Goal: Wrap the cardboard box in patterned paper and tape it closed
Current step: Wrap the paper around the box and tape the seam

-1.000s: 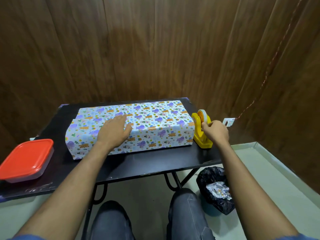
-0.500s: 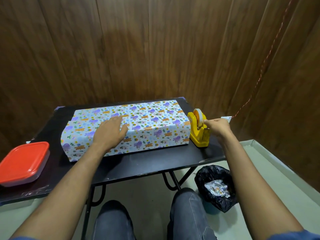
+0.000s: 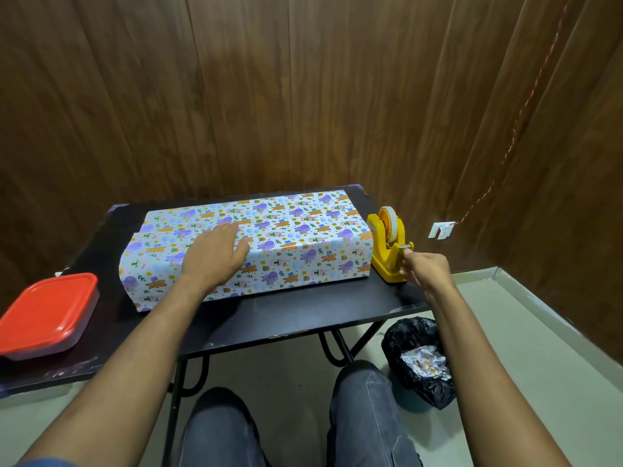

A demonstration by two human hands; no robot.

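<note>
Left hand (image 3: 214, 256) lies flat on the patterned paper (image 3: 303, 227) folded over the box mid-worktop, right hand (image 3: 426, 269) pinching tape at the dispenser (image 3: 387, 244) at three o'clock; seam untaped, ends apparently unfolded.

box (image 3: 303, 237): fully under paper | container (image 3: 43, 315): left edge cropped

Dark wood panels (image 3: 303, 96) line the walls behind and to the right, meeting in a corner. A red cord (image 3: 526, 106) runs down the right wall to a white socket (image 3: 442, 230). The floor (image 3: 539, 332) is pale green-grey, and a black table (image 3: 303, 311) on black metal legs stands against the back wall.
</note>
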